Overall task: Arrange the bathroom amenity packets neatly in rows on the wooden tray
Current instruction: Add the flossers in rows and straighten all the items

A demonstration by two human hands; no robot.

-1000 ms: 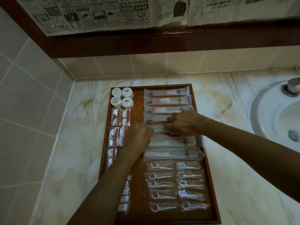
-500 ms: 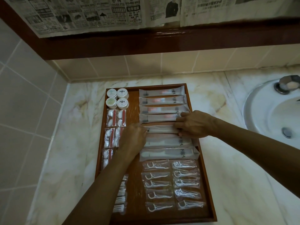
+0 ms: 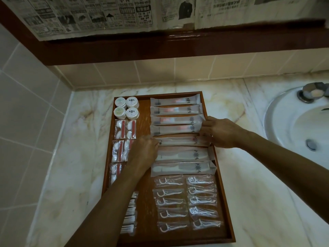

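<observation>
Both hands sit at the ends of one long packet (image 3: 183,141), fifth in the column on the wooden tray (image 3: 224,202). The left hand (image 3: 144,152) pinches its left end with curled fingers, and the right hand (image 3: 219,133) grips its right end.

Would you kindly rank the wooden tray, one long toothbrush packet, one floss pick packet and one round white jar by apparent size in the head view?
1. wooden tray
2. toothbrush packet
3. floss pick packet, though nearer the camera
4. round white jar
</observation>
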